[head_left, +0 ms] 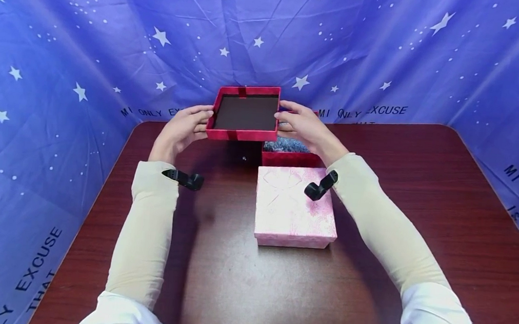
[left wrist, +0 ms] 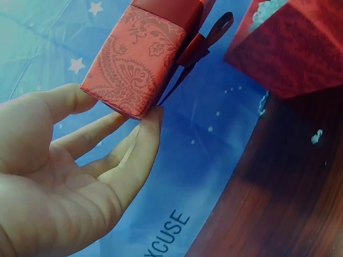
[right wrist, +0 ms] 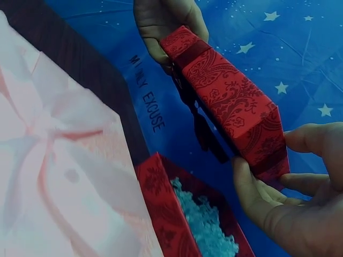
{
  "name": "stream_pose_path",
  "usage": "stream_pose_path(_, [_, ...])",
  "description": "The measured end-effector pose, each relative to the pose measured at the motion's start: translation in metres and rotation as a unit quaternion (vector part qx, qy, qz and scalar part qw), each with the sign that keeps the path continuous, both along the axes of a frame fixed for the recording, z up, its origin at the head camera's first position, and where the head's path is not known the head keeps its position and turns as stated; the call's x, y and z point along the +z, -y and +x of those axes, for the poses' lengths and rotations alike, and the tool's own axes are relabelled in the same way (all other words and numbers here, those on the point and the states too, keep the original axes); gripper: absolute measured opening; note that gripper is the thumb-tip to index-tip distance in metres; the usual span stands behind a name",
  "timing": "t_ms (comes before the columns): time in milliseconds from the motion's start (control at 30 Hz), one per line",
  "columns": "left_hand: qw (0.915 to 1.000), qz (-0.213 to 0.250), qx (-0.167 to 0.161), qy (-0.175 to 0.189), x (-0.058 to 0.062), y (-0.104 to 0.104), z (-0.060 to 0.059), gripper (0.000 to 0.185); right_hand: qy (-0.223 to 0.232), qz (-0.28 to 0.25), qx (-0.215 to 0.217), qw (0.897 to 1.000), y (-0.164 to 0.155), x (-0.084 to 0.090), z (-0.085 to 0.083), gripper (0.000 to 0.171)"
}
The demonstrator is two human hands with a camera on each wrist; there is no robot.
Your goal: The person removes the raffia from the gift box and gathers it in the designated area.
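Between my two hands a red gift box lid hangs above the table, its dark inside facing me. My left hand pinches its left edge; in the left wrist view the thumb and fingertips meet a paisley corner. The lid's right edge is gripped by my right hand. A dark ribbon bow shows on the lid's outer face in the right wrist view. Behind my right hand stands the red box base, uncovered, with pale bluish shredded filler inside; part of it is hidden.
A closed pink gift box with a bow on its lid stands in front of the red base. Small scraps of filler lie on the dark wooden table. A blue star-printed cloth hangs round the table's far side.
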State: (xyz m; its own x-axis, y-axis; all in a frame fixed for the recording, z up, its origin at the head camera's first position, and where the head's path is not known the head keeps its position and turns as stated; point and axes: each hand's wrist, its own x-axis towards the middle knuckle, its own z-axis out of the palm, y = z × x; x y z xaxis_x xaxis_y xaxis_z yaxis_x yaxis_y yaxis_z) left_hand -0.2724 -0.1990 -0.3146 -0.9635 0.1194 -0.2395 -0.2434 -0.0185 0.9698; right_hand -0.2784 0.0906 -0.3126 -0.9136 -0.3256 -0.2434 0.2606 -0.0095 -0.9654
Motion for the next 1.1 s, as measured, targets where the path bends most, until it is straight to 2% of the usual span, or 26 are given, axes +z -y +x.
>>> stream_pose_path(300, [0.9999, 0.002, 0.006, 0.014, -0.009, 0.023, 0.002, 0.045, 0.001, 0.018, -0.003, 1.0, 0.025, -0.004, -0.003, 0.058])
stream_pose_path(600, [0.9995, -0.005, 0.016, 0.028, -0.016, 0.044, 0.001, 0.046, 0.011, 0.01, 0.001, 1.0, 0.053, -0.008, -0.004, 0.06])
stream_pose_path(867, [0.9989, -0.024, 0.012, 0.039, -0.028, 0.064, 0.003, 0.046, 0.025, 0.005, 0.005, 1.0, 0.078, -0.015, -0.007, 0.061])
stream_pose_path(1100, [0.9976, -0.043, 0.014, 0.052, -0.037, 0.074, 0.005, 0.046, 0.032, 0.029, 0.012, 0.999, 0.098, -0.025, -0.008, 0.063])
